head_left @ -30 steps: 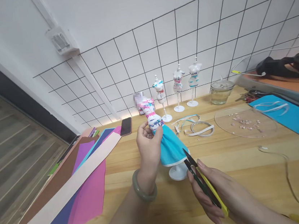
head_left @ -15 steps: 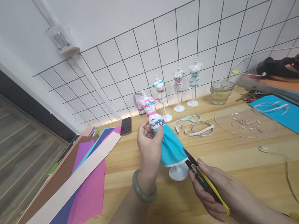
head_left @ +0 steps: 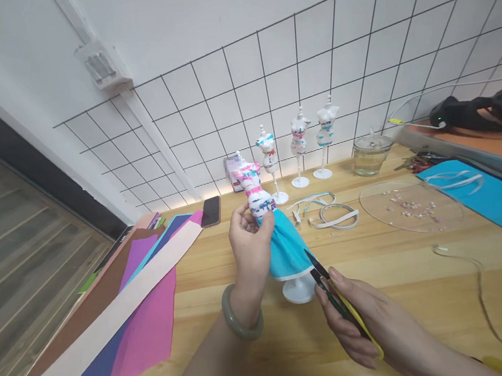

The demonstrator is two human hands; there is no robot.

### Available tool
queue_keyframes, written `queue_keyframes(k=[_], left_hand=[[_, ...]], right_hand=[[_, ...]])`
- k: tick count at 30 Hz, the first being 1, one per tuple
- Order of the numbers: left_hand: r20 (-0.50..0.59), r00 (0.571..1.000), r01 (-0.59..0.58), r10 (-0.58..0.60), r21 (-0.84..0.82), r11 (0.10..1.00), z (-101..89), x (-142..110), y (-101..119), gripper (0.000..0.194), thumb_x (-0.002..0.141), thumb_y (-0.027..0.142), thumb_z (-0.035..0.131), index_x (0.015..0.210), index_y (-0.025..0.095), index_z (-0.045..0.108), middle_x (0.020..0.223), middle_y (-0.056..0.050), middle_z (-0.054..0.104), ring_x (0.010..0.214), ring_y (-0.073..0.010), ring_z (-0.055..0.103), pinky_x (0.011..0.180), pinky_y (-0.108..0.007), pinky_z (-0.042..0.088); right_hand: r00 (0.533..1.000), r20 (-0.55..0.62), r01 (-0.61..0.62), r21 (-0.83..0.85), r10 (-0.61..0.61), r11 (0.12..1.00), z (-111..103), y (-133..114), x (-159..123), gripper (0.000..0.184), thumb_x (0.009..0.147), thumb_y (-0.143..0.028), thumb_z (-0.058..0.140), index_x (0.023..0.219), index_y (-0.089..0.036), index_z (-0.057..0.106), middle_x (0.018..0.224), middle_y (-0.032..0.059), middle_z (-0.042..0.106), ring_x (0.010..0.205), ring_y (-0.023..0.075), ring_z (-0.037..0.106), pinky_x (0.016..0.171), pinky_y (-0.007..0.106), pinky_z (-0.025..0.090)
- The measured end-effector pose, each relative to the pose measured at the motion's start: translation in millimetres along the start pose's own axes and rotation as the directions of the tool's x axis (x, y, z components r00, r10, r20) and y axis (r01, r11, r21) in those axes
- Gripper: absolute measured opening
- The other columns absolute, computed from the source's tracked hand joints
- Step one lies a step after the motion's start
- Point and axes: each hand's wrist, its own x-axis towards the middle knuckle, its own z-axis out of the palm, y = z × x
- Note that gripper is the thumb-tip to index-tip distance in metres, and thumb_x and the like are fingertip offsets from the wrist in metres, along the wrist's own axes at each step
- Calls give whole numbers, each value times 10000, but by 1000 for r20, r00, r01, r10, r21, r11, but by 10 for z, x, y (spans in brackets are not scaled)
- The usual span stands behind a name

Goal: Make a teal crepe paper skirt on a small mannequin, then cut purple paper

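My left hand (head_left: pixel 252 236), a green bangle at its wrist, grips a small dress form (head_left: pixel 259 198) around the waist. The form leans to the left on its white round base (head_left: pixel 299 290) and wears a blue skirt (head_left: pixel 288 247) with a pale hem. In my right hand (head_left: pixel 353 316) are thread snips (head_left: pixel 337 296) with yellow and dark green handles. Their dark blades lie at the right edge of the skirt's hem, slightly apart. Whether fabric sits between the blades is hard to make out.
Behind stand three more small dress forms (head_left: pixel 299 142). Ribbon coils (head_left: pixel 339 217), a clear plate (head_left: pixel 374 218) with small beads, a glass jar (head_left: pixel 371 155) and blue fabric (head_left: pixel 490 201) lie to the right. A phone (head_left: pixel 210 211) and colored fabric strips (head_left: pixel 154 334) are at left.
The snips' blades are spread a little wider at the hem. Both hands and the dress form hold nearly the same place.
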Motion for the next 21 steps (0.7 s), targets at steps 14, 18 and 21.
queue_keyframes(k=[14, 18, 21], left_hand=[[-2, 1000, 4, -4, -11, 1000, 10, -21, 19, 390, 671, 233, 664, 1015, 182, 488, 909, -49, 637, 849, -151, 599, 739, -264, 443], [10, 1000, 3, -3, 17, 1000, 26, -43, 31, 387, 673, 245, 660, 1017, 169, 500, 894, -55, 635, 828, -150, 596, 726, -259, 442], [16, 1000, 14, -15, 35, 999, 36, -57, 36, 397, 674, 247, 660, 1028, 164, 501, 881, -55, 629, 798, -143, 589, 718, -261, 443]], right_hand=[[998, 17, 60, -36, -59, 998, 3, 5, 29, 431, 821, -586, 365, 725, -178, 466, 440, -86, 387, 282, 35, 301, 300, 174, 327], [996, 7, 83, -30, -83, 996, 6, -3, 35, 431, 822, -584, 367, 703, -179, 457, 429, -87, 382, 277, 39, 299, 295, 177, 325], [995, 18, 96, -30, -96, 995, 9, -11, 36, 428, 831, -574, 357, 701, -178, 456, 429, -87, 378, 280, 39, 298, 300, 177, 326]])
